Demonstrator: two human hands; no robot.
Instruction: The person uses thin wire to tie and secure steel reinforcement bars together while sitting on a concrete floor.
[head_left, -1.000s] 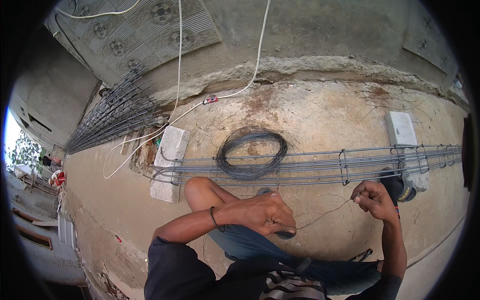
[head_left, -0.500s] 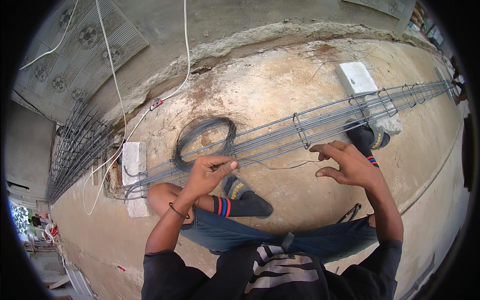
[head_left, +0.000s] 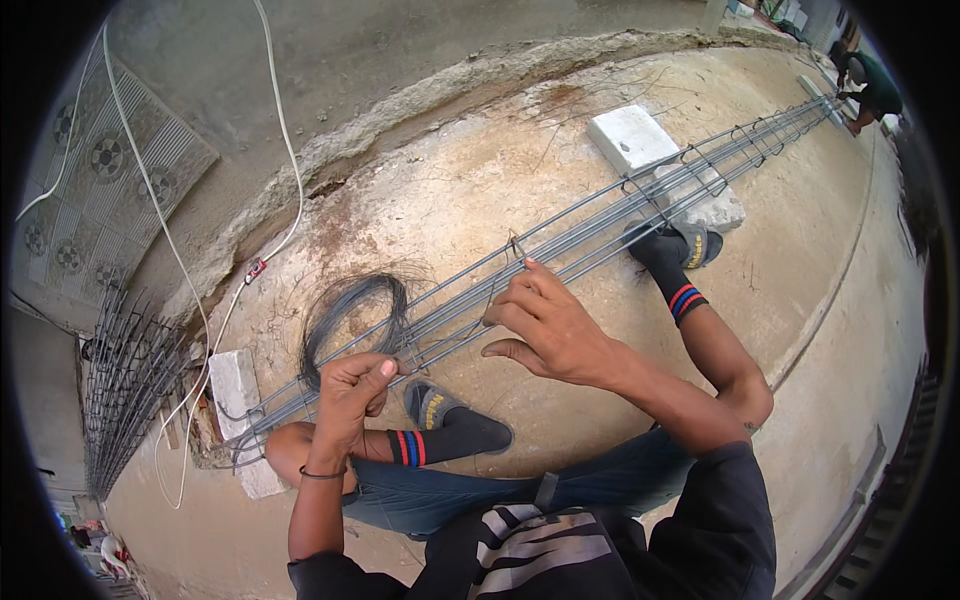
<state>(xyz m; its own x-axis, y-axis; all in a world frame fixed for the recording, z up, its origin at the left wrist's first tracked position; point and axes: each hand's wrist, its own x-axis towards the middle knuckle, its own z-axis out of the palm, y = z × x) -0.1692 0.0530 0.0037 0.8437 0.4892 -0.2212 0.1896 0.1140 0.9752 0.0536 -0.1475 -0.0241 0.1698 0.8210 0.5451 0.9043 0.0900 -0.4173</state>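
Observation:
Steel rebars (head_left: 570, 232) run diagonally in a long bundle, with square stirrups around them. My right hand (head_left: 560, 330) is over the near side of the bars, fingers apart, its index fingertip close to a stirrup (head_left: 515, 246). Nothing shows in its grasp. My left hand (head_left: 350, 400) is closed in a pinch at the bars' near edge, beside a coil of thin dark tie wire (head_left: 318, 325). A thin wire appears to stick out from the pinch; its far end is hard to follow against the bars.
White blocks (head_left: 632, 140) (head_left: 232, 385) prop the bars. My socked, sandalled feet (head_left: 465, 430) stand at the bars. A white cable (head_left: 290, 130) with a red connector crosses at left, near stacked rebar cages (head_left: 125, 390). Another person (head_left: 875, 85) bends at the bars' far end.
My right hand has moved left and forward, over the bars toward the stirrup. My left hand stays pinched near the coil. The view has shifted right, bringing another person into sight.

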